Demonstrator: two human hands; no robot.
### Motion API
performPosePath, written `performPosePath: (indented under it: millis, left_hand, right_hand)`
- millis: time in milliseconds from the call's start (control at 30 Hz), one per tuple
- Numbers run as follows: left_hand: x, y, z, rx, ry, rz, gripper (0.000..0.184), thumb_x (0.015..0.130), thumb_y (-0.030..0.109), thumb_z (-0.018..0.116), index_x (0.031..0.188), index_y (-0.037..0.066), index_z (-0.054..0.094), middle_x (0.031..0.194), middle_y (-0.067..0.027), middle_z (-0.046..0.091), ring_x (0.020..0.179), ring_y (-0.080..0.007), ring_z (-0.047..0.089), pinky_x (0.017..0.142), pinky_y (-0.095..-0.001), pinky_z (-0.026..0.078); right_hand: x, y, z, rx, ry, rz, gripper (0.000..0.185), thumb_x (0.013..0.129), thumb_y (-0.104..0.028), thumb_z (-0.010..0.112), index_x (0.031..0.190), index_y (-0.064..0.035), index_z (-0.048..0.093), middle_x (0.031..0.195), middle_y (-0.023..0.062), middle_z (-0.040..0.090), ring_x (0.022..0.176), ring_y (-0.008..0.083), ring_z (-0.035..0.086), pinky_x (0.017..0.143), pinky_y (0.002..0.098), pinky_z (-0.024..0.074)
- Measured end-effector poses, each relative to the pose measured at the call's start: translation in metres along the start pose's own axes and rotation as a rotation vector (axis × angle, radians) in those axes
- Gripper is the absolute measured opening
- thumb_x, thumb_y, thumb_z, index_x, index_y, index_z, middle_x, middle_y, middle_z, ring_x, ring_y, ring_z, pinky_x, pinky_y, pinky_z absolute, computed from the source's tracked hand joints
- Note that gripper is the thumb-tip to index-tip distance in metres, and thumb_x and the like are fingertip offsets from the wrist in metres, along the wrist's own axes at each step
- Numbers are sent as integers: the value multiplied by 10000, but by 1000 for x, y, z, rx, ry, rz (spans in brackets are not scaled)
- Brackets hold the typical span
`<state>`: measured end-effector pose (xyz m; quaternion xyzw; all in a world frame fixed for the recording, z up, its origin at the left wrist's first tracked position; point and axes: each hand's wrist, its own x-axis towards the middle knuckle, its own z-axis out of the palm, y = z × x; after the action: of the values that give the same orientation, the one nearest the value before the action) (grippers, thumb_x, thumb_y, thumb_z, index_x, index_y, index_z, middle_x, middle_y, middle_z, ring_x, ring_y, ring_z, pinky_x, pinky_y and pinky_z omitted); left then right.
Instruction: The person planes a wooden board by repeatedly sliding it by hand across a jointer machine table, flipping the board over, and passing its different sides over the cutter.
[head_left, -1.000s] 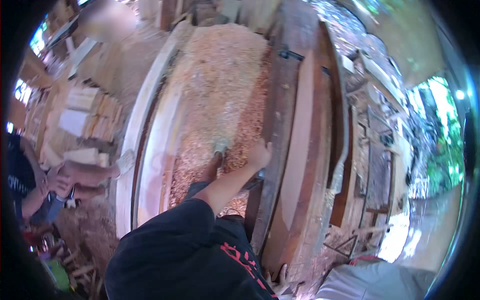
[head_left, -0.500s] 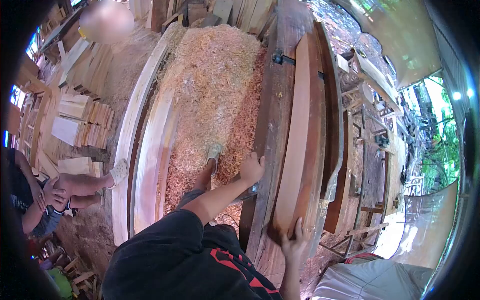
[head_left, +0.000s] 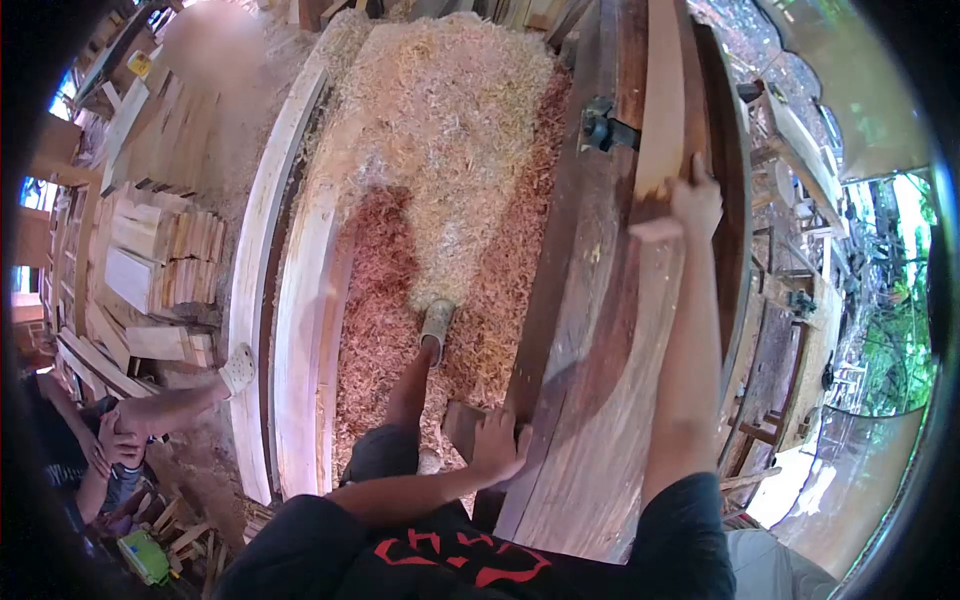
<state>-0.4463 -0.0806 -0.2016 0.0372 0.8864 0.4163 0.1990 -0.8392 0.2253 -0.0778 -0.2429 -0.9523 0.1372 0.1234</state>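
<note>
My right hand (head_left: 690, 208) is at the near end of a smooth reddish-brown plank (head_left: 664, 100), its thumb stretched left across the end and its fingers along the right side. The plank lies lengthwise on a long dark workbench (head_left: 610, 370). A dark metal clamp or stop (head_left: 603, 127) stands left of the plank. Lower down, my left hand (head_left: 500, 447) rests at the bench's left edge with its fingers apart, beside a small brown wooden block (head_left: 462, 428).
Wood shavings (head_left: 450, 130) cover the ground left of the bench, around my foot (head_left: 436, 322). Long pale timbers (head_left: 262, 240) run beyond them. A seated person (head_left: 120, 435) is at the left, near stacked boards (head_left: 165, 245). Another bench (head_left: 780, 340) stands at the right.
The plank has slid forward along the bench, away from me, with my right hand at its near end. My left hand has moved back along the bench edge, and its fingers have loosened.
</note>
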Motion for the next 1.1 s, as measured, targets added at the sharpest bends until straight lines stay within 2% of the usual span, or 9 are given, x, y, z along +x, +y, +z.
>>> performPosePath:
  millis: [200, 467, 567, 667, 800, 867, 933, 1000, 1100]
  left_hand:
    - [-1, 4, -10, 36, -52, 35, 406, 934, 350, 630, 1099, -18, 586, 1158, -220, 578, 1126, -390, 546, 930, -559, 403]
    - [-6, 1, 0, 20, -62, 1, 393, 979, 411, 589, 1066, 29, 580, 1130, -196, 567, 1140, -382, 542, 947, -561, 402]
    - [-7, -4, 12, 61, -8, 44, 419, 1021, 431, 517, 1118, 25, 543, 1204, -210, 539, 1195, -400, 527, 951, -564, 418]
    - [-2, -1, 20, 38, -42, -7, 471, 1031, 441, 477, 1219, 10, 513, 1284, -220, 529, 1244, -406, 503, 961, -552, 420]
    - [9, 3, 6, -46, -131, -39, 486, 1053, 431, 431, 1268, 1, 500, 1325, -241, 522, 1283, -397, 490, 937, -548, 431]
    - [11, 9, -10, -38, -203, -41, 484, 1054, 423, 430, 1279, 0, 497, 1322, -253, 520, 1292, -392, 489, 930, -563, 433]
    - [7, 20, -36, -44, -242, -39, 478, 1054, 407, 431, 1285, -6, 496, 1333, -274, 509, 1304, -412, 481, 975, -587, 427]
    - [19, 10, -4, 223, -19, 144, 517, 1029, 382, 490, 1314, -49, 490, 1378, -282, 484, 1309, -451, 464, 1042, -602, 405]
    - [23, 47, 7, 262, 184, 337, 581, 976, 410, 570, 1290, -78, 542, 1358, -274, 513, 1291, -440, 482, 1041, -573, 412]
  right_hand:
    - [232, -19, 65, -94, -39, 171, 775, 730, -486, 714, 1471, -326, 552, 1364, 193, 645, 1264, 389, 613, 1083, 470, 474]
    - [293, 21, 88, -140, -60, -196, 714, 850, -533, 572, 1509, -267, 502, 1340, 273, 618, 1241, 447, 598, 1057, 516, 457]
    - [300, 107, 125, 168, -70, -588, 615, 995, -361, 528, 1533, -75, 446, 1482, 223, 534, 1285, 398, 579, 1089, 422, 440]
    - [228, 143, 116, 365, -231, -546, 655, 1010, -349, 537, 1558, -22, 393, 1566, 199, 457, 1404, 344, 478, 1170, 375, 346]
    - [57, 139, 50, 245, -232, -210, 640, 1020, -343, 563, 1581, -105, 369, 1553, 227, 439, 1204, 421, 622, 978, 452, 494]
    - [-19, 199, 43, 282, -15, -526, 643, 974, -355, 637, 1537, -103, 454, 1427, 296, 539, 1116, 476, 634, 919, 486, 511]
    - [-206, 57, -100, 226, -144, 29, 658, 889, -96, 738, 1504, -55, 506, 1310, 232, 665, 1033, 323, 694, 905, 398, 558]
    - [-288, 122, -106, 323, -138, -29, 610, 938, -213, 739, 1486, -52, 526, 1344, 249, 630, 1063, 379, 666, 952, 448, 551]
    - [-425, 119, -175, -54, 339, -708, 637, 955, -403, 721, 1460, -54, 554, 1477, 307, 491, 1165, 468, 614, 1021, 513, 512]
